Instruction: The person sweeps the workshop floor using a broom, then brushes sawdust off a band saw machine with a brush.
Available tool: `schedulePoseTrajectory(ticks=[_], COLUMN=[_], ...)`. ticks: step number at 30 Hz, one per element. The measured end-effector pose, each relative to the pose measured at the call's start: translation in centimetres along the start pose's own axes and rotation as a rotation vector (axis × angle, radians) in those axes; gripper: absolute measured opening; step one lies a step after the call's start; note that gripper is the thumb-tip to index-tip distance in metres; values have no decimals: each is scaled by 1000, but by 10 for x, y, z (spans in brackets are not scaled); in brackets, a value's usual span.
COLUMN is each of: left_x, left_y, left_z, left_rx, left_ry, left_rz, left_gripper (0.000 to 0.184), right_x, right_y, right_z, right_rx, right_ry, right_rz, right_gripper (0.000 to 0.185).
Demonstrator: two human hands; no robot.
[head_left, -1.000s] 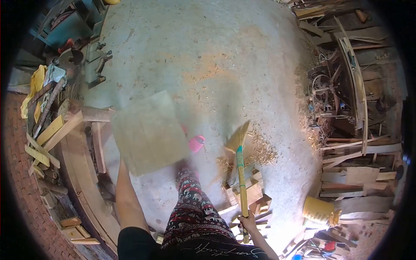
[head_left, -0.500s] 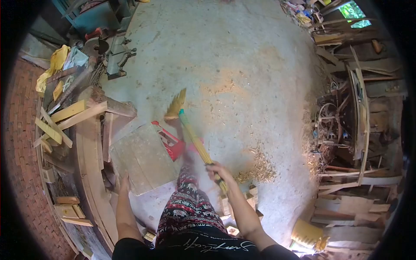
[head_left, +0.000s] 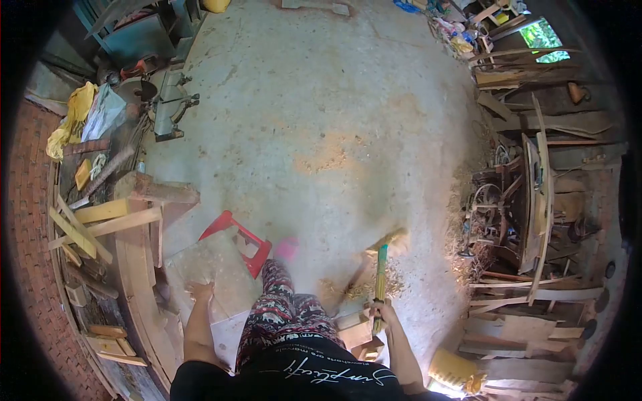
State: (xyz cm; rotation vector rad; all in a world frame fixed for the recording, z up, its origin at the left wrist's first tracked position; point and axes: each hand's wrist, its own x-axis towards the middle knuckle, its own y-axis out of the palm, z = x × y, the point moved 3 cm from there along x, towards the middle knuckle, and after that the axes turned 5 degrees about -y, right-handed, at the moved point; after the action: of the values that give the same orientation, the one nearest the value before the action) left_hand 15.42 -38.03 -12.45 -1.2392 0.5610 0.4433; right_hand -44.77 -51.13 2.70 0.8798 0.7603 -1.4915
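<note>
My left hand [head_left: 200,291] lies on a flat square board [head_left: 226,267], its fingers partly blurred. The board overlaps a red plastic stool [head_left: 249,248] just ahead of my legs. On the right, my right hand [head_left: 381,313] is closed around the handle of a broom [head_left: 380,277], near its lower end in view. The broom's bristles [head_left: 393,242] are smeared by motion above a pile of wood shavings [head_left: 364,286]. Wooden blocks [head_left: 354,327] sit beside the broom handle, close to my right leg.
Wood shavings [head_left: 328,157] are scattered mid-floor. Long planks and offcuts [head_left: 127,224] line the left side. Stacked boards [head_left: 515,334] and a machine with a wheel [head_left: 487,200] stand on the right. A yellow container [head_left: 451,369] lies at the lower right.
The broom has swung from the stool back right to the shavings pile. The board has come down toward me, with my left hand now on its surface. More of the red stool shows.
</note>
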Motion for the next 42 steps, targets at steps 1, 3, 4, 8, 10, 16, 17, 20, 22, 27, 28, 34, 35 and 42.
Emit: schedulePoseTrajectory(ticks=[1, 3, 4, 8, 10, 16, 17, 20, 22, 27, 28, 34, 35, 42], left_x=[8, 19, 15, -5, -39, -121, -153, -186, -182, -165, -163, -173, -175, -148], left_y=[4, 13, 11, 7, -11, -55, -75, -91, -74, -39, -34, -36, -43, -95], left_z=[3, 5, 0, -45, -72, -139, -151, -165, -165, -169, -173, -213, -223, -292], left_rx=[-6, -135, -133, -416, -503, -630, -608, -595, -565, -507, -507, -513, -468, -208], left_ry=[2, 15, 26, 23, 38, 282, 293, 296, 192, 133, 127, 150, 166, 136], left_rz=[-2, 52, 50, 238, 256, 455, 517, 665, 686, 676, 693, 738, 736, 914], left_gripper=[106, 105, 105, 91, 84, 52, 45, 27, 18, 22, 23, 31, 32, 52], right_x=[-31, -55, -60, -27, 24, 144, 148, 150, 139, 116, 111, 50, 47, 138], right_y=[24, 51, 68, 159, 193, 237, 215, 115, 42, -20, -19, 42, 60, 253], right_z=[22, 42, 52, 101, 110, 146, 149, 135, 127, 153, 161, 223, 231, 293], right_rx=[-34, -58, -46, 19, 57, -32, -24, 285, 491, -168, -176, -105, -163, 370], right_ry=[-16, -45, -36, 30, 32, 33, 110, 147, 224, -57, -61, -63, -59, 265], right_rz=[-74, -14, 65, 354, 471, 446, 474, 432, 192, -82, -77, 139, 173, 556], right_gripper=[27, 49, 48, 46, 37, 13, 14, 12, 11, 8, 8, 16, 29, 11])
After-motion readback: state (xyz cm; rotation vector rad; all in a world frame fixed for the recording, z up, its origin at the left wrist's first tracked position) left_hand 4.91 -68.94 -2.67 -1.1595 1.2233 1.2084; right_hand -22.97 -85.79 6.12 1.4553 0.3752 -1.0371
